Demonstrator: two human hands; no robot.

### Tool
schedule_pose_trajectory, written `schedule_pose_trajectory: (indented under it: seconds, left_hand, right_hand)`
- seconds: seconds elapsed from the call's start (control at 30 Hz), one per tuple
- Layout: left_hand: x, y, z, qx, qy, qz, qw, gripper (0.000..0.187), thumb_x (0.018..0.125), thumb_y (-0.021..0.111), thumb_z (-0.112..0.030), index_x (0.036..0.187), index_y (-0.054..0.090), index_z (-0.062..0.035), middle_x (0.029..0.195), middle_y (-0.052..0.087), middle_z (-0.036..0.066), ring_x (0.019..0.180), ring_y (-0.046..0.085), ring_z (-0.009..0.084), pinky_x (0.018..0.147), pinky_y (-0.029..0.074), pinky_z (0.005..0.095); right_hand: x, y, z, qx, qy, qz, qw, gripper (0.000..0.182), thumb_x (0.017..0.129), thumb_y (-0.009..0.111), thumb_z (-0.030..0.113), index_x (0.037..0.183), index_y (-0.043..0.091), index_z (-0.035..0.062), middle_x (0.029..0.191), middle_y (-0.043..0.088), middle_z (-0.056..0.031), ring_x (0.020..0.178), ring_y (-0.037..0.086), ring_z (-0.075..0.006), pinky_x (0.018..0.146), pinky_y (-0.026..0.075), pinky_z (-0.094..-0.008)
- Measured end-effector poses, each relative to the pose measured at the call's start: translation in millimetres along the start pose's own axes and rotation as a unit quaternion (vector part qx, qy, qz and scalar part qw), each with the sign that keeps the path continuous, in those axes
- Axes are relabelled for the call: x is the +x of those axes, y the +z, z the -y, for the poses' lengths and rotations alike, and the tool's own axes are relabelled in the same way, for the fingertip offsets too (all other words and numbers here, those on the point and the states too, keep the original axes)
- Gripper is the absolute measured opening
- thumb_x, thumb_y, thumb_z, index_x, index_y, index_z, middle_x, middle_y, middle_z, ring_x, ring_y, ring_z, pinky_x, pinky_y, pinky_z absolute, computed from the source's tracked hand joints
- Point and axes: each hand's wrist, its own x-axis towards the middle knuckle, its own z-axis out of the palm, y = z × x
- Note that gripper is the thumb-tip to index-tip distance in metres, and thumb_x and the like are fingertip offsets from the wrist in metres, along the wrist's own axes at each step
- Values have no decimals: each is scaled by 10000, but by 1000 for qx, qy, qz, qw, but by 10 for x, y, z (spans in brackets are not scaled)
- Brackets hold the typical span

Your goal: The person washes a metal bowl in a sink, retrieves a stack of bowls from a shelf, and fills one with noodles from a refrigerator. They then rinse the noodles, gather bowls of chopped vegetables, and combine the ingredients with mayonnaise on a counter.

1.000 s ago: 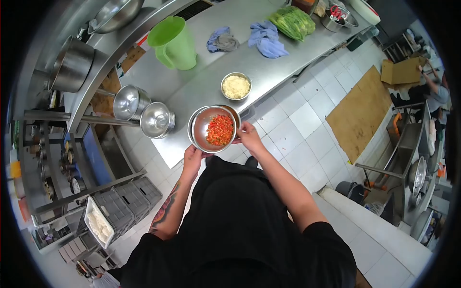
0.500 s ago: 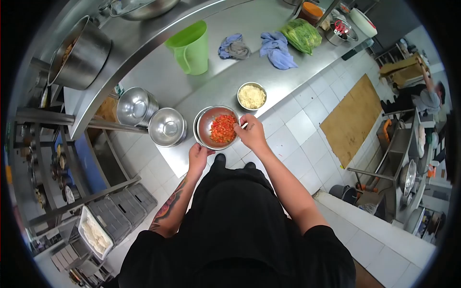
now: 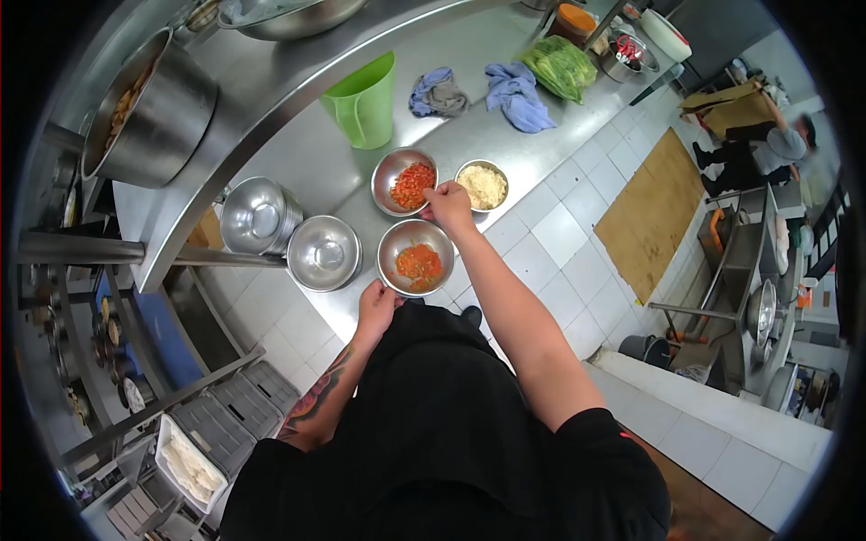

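Observation:
My right hand (image 3: 449, 206) grips the right rim of a steel bowl of chopped red pepper (image 3: 413, 186). Nearer to me, my left hand (image 3: 378, 305) pinches the lower left rim of a second steel bowl (image 3: 416, 257), which has a smaller, wet-looking layer of orange-red bits in its bottom. A bowl of pale minced food (image 3: 483, 186) stands just right of the pepper bowl. To the left are empty stacked steel bowls (image 3: 325, 253) and another stack (image 3: 261, 216) beyond them.
On the steel counter (image 3: 352, 176) stand a green jug (image 3: 363, 104), blue-grey cloths (image 3: 520, 96) and bagged green vegetables (image 3: 559, 68). A raised shelf at left holds a large pot (image 3: 153, 108). Across the tiled floor, a person (image 3: 778, 149) handles cardboard.
The pepper bowl has been lifted off the other bowl and moved forward by my right hand. The lower bowl now shows its contents, with my left hand still at its rim.

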Motion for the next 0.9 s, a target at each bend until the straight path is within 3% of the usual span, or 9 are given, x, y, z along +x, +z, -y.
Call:
schedule_pose_trajectory:
  seconds: [0.07, 0.1, 0.2, 0.3, 0.37, 0.5, 0.53, 0.67, 0.9]
  left_hand:
    - [55, -123, 115, 117, 56, -14, 991, 139, 957, 549, -99, 939, 590, 32, 901, 643, 116, 750, 646, 154, 673, 543, 274]
    - [65, -147, 162, 231, 113, -30, 966, 136, 953, 555, -98, 921, 585, 30, 929, 629, 120, 789, 645, 156, 668, 544, 277]
    - [4, -52, 19, 63, 46, -54, 995, 130, 963, 567, -97, 913, 567, 23, 983, 574, 119, 906, 642, 173, 707, 583, 305]
    - [40, -68, 59, -62, -44, -17, 997, 207, 981, 571, -125, 1086, 532, 50, 1060, 530, 128, 1002, 656, 212, 803, 608, 326]
    - [26, 1, 89, -79, -21, -33, 996, 204, 984, 565, -106, 1112, 490, 33, 1082, 531, 135, 976, 654, 218, 800, 619, 348]
    - [56, 112, -76, -76, -10, -46, 996, 262, 987, 534, -70, 1191, 401, 27, 1188, 542, 179, 955, 686, 290, 780, 637, 381]
    - [59, 136, -150, -74, -43, -44, 995, 251, 986, 525, -62, 1189, 410, 29, 1204, 542, 185, 969, 693, 311, 777, 639, 384]
    - [117, 143, -66, -53, -8, -26, 998, 308, 997, 484, -62, 1287, 468, 42, 1184, 636, 192, 992, 705, 287, 776, 634, 349]
    - [-264, 474, -136, -33, -40, -77, 996, 330, 1005, 525, -88, 1312, 489, 25, 1232, 623, 169, 1043, 684, 270, 851, 613, 369]
  right_hand:
    - [48, -21, -91, 6, 26, -3, 1000, 181, 903, 676, 101, 897, 519, 11, 777, 656, -125, 618, 691, -194, 541, 580, -298]
    - [-2, -75, -135, -52, -42, -7, 998, 163, 896, 680, 109, 901, 557, 4, 776, 669, -126, 628, 694, -180, 576, 576, -305]
    - [-313, -393, -232, -103, -263, -47, 958, 159, 906, 663, 149, 947, 638, -3, 820, 698, -128, 720, 694, -149, 681, 545, -298]
    - [-464, -970, -236, -127, -200, -171, 956, 204, 922, 648, 179, 1011, 613, -2, 830, 675, -104, 758, 684, -151, 666, 529, -288]
    - [-435, -1167, -246, -119, -152, -221, 956, 225, 923, 648, 180, 1042, 601, -6, 831, 664, -90, 756, 684, -151, 661, 526, -290]
    - [-102, -1292, -240, -17, -33, -135, 990, 437, 921, 683, 277, 1128, 475, -47, 861, 631, -138, 590, 676, -203, 465, 545, -301]
    - [-77, -1309, -185, -59, -17, -114, 992, 318, 929, 667, 209, 1000, 454, -17, 863, 612, -152, 624, 695, -227, 514, 592, -332]
    - [135, -1421, -192, 94, 57, -9, 994, 158, 890, 559, 42, 910, 407, 2, 793, 613, -177, 625, 703, -288, 546, 623, -381]
    - [180, -2283, -105, 143, 35, 54, 988, 167, 871, 588, 36, 859, 424, 16, 790, 601, -140, 622, 701, -257, 500, 609, -360]
